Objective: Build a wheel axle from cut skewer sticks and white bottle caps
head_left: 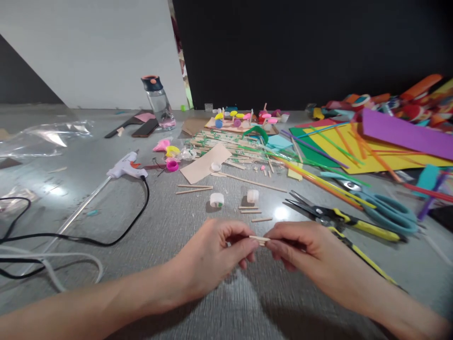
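Note:
Between both hands, just above the grey table [170, 264], are short thin wooden sticks [259, 239] lying side by side. My left hand [219, 250] pinches their left ends between thumb and fingers. At the right ends, my right hand [304, 250] grips in the same way. How many sticks there are cannot be made out, since the fingertips cover the ends. Right behind the hands lie several cut stick pieces [249, 209]. Beyond these stand two white bottle caps [217, 200], one at the left and one at the right.
A glue gun [123, 165] with a black cord lies left. Yellow-handled pliers [339, 219] and teal scissors [382, 203] rest right. Behind are a beige card piece [205, 163], bundled wooden sticks [212, 141], a water bottle [159, 104] and coloured sheets [399, 132].

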`<action>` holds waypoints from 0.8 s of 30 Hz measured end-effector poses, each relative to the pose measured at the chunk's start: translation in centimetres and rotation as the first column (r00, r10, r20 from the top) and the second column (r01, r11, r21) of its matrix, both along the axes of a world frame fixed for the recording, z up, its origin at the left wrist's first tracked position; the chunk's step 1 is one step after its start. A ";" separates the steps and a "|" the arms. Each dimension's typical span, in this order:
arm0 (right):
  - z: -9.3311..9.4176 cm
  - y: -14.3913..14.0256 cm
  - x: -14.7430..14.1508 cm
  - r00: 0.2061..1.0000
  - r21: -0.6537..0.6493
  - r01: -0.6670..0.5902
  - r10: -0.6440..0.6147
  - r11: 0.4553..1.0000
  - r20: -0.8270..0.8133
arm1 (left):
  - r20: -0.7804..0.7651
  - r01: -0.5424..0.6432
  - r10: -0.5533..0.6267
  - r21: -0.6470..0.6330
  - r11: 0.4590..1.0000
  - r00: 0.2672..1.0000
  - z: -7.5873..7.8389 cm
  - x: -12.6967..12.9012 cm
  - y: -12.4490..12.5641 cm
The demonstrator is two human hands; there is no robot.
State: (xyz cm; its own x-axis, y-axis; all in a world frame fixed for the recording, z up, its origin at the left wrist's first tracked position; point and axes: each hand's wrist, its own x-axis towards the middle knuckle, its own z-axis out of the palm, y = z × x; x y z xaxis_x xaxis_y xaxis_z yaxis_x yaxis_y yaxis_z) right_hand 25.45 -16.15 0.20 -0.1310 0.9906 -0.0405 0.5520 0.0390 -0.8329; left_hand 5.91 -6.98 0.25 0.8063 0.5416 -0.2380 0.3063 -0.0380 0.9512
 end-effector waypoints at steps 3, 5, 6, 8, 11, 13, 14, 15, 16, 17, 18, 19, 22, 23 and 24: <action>-0.6 0.1 -0.5 1.000 -0.007 -0.025 0.025 1.000 0.013 | -0.048 0.034 -0.026 0.188 0.982 0.999 -0.3 -0.8 -0.1; -1.2 0.2 -0.9 0.998 0.007 -0.038 0.037 0.999 0.058 | -0.078 0.073 -0.045 0.416 0.907 0.996 -0.8 -1.4 -0.1; -1.5 0.3 -1.0 0.994 0.025 -0.046 0.043 0.999 0.097 | -0.087 0.086 -0.047 0.526 0.846 0.995 -1.1 -1.6 -0.1; -2.2 0.4 -1.3 0.981 0.081 -0.066 0.050 0.994 0.186 | -0.106 0.106 -0.045 0.696 0.710 0.993 -1.7 -2.1 0.0; -3.0 0.5 -1.5 0.957 0.156 -0.101 0.054 0.983 0.284 | -0.140 0.137 -0.037 0.818 0.558 0.989 -2.7 -2.6 0.2; -3.4 0.6 -1.4 0.941 0.195 -0.122 0.052 0.973 0.335 | -0.171 0.161 -0.026 0.847 0.507 0.985 -3.1 -2.7 0.4; -3.5 0.7 -1.4 0.932 0.209 -0.133 0.050 0.969 0.360 | -0.180 0.166 -0.018 0.853 0.495 0.983 -3.2 -2.8 0.5; -3.6 0.7 -1.3 0.923 0.224 -0.142 0.047 0.964 0.382 | -0.185 0.166 -0.011 0.855 0.492 0.983 -3.2 -2.8 0.5; -3.7 0.7 -1.2 0.916 0.235 -0.150 0.046 0.960 0.398 | -0.176 0.156 -0.005 0.857 0.491 0.984 -3.3 -2.9 0.6; -3.7 0.7 -1.2 0.911 0.246 -0.153 0.041 0.957 0.410 | -0.156 0.137 -0.002 0.863 0.487 0.988 -3.2 -3.0 0.7; -3.8 0.6 -1.1 0.908 0.263 -0.152 0.030 0.953 0.418 | -0.127 0.113 -0.004 0.871 0.479 0.992 -3.2 -3.2 0.7; -3.8 0.6 -1.1 0.906 0.282 -0.149 0.016 0.948 0.423 | -0.095 0.089 -0.010 0.880 0.467 0.995 -3.1 -3.3 0.8; -3.8 0.3 -1.1 0.901 0.326 -0.164 0.007 0.931 0.433 | -0.043 0.064 -0.061 0.906 0.418 0.997 -2.8 -3.7 1.0; -3.8 0.1 -1.1 0.897 0.330 -0.176 0.013 0.927 0.441 | -0.049 0.078 -0.083 0.909 0.409 0.995 -2.7 -3.7 1.0; -3.8 0.1 -1.2 0.892 0.328 -0.189 0.023 0.926 0.451 | -0.061 0.098 -0.105 0.910 0.402 0.993 -2.7 -3.8 1.0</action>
State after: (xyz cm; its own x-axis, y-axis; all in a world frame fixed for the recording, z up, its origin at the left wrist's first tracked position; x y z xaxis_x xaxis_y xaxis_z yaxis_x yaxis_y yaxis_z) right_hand 24.27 -16.09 -3.64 -0.2873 0.9293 0.2319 0.8266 0.3629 -0.4302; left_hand 2.13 -5.93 -2.50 0.8705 0.3496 0.3464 0.2327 -0.9126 0.3362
